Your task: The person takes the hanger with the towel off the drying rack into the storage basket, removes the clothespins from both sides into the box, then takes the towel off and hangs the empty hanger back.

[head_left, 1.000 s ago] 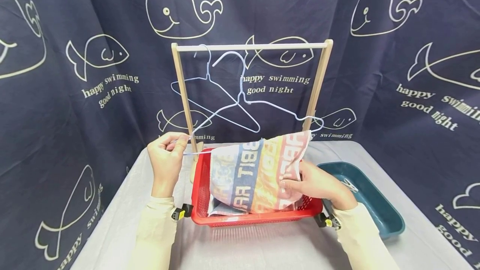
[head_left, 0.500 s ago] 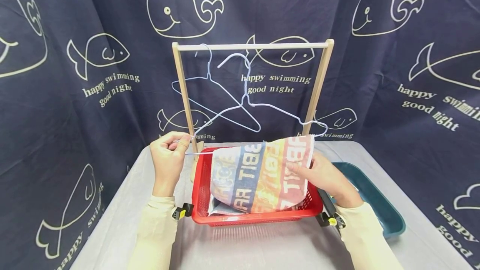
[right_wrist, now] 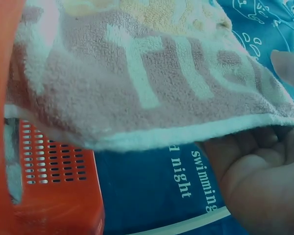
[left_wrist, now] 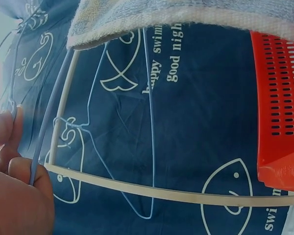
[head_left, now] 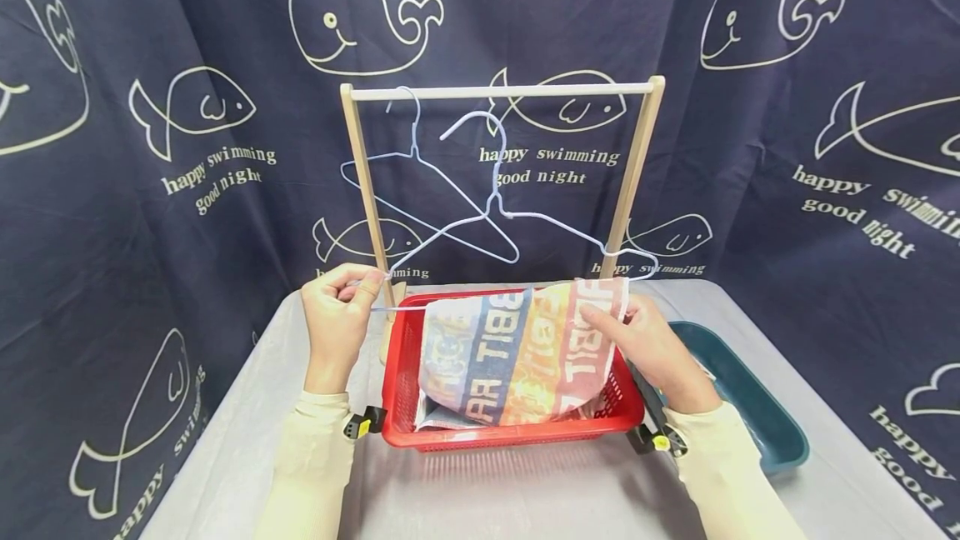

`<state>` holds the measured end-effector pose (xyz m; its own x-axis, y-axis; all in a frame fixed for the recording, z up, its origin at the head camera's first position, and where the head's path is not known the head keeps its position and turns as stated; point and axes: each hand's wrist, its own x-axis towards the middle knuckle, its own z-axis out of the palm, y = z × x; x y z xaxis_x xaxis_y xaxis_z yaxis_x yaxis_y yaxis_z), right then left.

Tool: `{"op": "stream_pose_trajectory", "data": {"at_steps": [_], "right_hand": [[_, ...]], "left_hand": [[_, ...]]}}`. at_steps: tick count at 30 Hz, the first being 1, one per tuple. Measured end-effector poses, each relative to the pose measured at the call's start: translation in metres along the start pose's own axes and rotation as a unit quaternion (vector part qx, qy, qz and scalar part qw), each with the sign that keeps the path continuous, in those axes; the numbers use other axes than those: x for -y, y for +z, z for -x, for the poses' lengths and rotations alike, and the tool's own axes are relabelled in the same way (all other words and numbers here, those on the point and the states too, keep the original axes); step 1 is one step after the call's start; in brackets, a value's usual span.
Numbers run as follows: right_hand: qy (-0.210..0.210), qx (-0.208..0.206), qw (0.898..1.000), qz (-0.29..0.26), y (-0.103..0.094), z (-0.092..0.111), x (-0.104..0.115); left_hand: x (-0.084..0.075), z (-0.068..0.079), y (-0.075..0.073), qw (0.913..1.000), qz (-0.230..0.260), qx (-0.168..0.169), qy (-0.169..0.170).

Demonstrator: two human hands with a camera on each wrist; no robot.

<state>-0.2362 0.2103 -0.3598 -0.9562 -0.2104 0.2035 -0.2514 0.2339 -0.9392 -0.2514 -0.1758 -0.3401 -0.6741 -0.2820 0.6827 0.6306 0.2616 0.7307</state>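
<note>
A striped towel (head_left: 517,357) in blue, yellow and pink, with pale lettering, hangs over the lower bar of a light blue wire hanger (head_left: 551,219). My left hand (head_left: 337,319) grips the left corner of that hanger, its wire passing through the curled fingers in the left wrist view. At the towel's right edge, my right hand (head_left: 656,348) holds the cloth with the thumb in front. In the right wrist view the fingers (right_wrist: 245,152) lie beneath the towel's white hem. The towel's lower part dips into a red basket (head_left: 517,438).
Behind the basket stands a rack with wooden posts (head_left: 633,182) and a white rail (head_left: 502,92). Another blue hanger (head_left: 465,190) hangs at its left. To the right sits a teal tray (head_left: 757,407). More cloth (head_left: 442,417) lies in the basket.
My right hand has shifted right and up along the towel, drawing its right side outward. The held hanger has tilted and moved slightly right. The left hand has barely moved.
</note>
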Motion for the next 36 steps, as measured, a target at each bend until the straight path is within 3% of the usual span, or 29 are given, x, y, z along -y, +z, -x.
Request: {"op": "stream_pose_trajectory", "data": {"at_steps": [15,26,36], "right_hand": [[-0.005,-0.003,0.999,-0.031,0.0059,-0.0031,-0.0034],[0.003,0.014,1.0,-0.002,0.0057,-0.0029,-0.0052],[0.023,0.041,0.998,0.047,0.0064,-0.0023,-0.0068]], "left_hand": [[0.0004,0.0005,0.0001,1.0,0.003,0.004,0.001],[-0.0007,-0.0012,0.0029,0.9993,0.023,-0.03,0.002],[-0.0013,-0.0013,0.003,0.999,0.02,-0.039,0.002]]}}
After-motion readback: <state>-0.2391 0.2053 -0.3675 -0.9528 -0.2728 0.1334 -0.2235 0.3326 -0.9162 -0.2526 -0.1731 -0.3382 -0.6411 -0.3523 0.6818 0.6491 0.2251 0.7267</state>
